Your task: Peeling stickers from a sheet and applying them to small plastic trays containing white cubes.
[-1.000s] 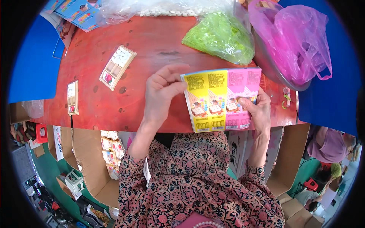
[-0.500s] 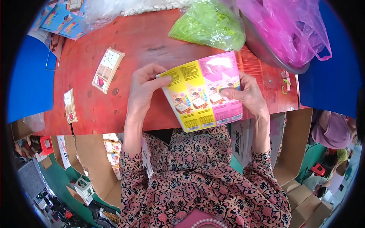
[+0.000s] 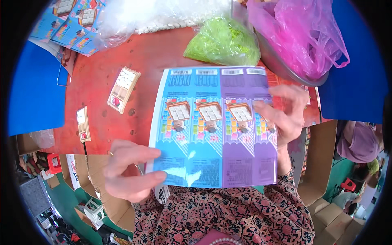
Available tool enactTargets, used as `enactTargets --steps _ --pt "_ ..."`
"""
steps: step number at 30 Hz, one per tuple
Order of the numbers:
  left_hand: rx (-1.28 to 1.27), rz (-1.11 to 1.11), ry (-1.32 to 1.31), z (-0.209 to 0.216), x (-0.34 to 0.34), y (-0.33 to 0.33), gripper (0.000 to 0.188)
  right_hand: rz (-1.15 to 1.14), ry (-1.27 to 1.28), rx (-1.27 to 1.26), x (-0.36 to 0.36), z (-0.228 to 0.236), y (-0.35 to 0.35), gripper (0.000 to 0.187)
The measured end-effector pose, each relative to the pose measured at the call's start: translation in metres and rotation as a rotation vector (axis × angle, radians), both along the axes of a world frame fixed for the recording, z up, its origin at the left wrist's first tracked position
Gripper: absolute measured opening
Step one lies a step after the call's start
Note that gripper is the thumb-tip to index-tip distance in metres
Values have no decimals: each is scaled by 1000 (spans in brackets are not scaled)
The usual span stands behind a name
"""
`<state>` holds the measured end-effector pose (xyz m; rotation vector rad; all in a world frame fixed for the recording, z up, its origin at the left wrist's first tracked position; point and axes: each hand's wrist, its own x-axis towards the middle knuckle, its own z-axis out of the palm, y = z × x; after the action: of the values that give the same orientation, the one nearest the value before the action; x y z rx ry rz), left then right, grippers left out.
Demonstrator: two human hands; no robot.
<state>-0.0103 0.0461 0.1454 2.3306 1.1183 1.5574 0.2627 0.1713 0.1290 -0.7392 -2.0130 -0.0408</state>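
A glossy printed sheet (image 3: 206,157), blue on its left half and purple on its right, is held up above the table's near edge. Its repeated panels of white-filled trays appear upside down. My right hand (image 3: 288,112) grips the right edge, fingers curled over the front. At the lower left edge, my left hand (image 3: 130,171) has its thumb and a finger against the sheet; its other fingers are partly hidden. Left of the sheet, a small compartment tray (image 3: 123,90) with white pieces and a red item lies on the red table (image 3: 96,71). A similar tray (image 3: 83,123) sits nearer the left edge.
At the back are a clear bag of white pieces (image 3: 163,20), a bag of green shreds (image 3: 222,43) and a pink plastic bag (image 3: 298,36) in a metal basin (image 3: 281,67). Blue printed packages (image 3: 67,32) lie back left. Cardboard boxes (image 3: 316,163) flank me below the table.
The sheet has been turned over from its yellow and pink side to its blue and purple side. My left hand has moved down and left; my right hand has shifted slightly right.
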Motion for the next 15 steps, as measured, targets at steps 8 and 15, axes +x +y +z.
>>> enactTargets --steps 8,15 --pt "-732 100 -923 -52 1 -3 42 154 60 184 -3 -42 6 25" --pt "-1001 -454 -1326 -85 9 56 37 219 -9 190 -4 -53 -5 25"
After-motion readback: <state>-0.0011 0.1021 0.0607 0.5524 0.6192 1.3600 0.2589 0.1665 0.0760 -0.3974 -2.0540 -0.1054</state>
